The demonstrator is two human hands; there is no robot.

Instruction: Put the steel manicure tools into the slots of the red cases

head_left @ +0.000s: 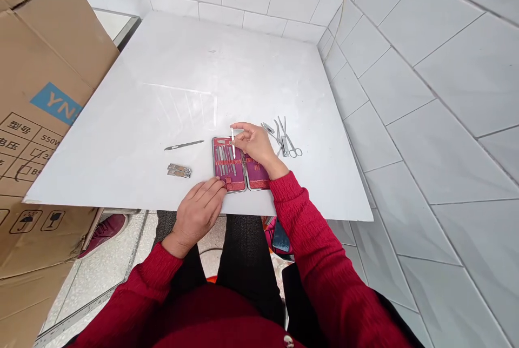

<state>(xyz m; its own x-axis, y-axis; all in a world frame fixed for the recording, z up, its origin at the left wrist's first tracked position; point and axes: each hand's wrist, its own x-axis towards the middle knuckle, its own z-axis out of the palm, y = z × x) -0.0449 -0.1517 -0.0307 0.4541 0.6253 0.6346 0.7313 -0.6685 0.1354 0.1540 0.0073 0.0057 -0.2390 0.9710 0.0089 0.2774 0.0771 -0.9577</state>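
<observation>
Two hands working mid-frame: right hand (pixel 255 144) pinching a thin white tool (pixel 232 135) upright just above the open red case (pixel 239 167), left hand (pixel 200 208) fingers together pressing the case's lower-left corner.

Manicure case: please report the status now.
Left hand steadies open manicure case. Right hand pinches a thin tool above it. Loose tools lie right, clear.

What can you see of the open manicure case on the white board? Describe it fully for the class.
The manicure case lies open flat near the board's front edge, its two halves lined in red-pink with silvery rims. Slim metal tools sit in loops in the left half. The left hand rests its fingertips on the front left corner. The right hand hovers over the right half, pinching a thin white stick.
</observation>
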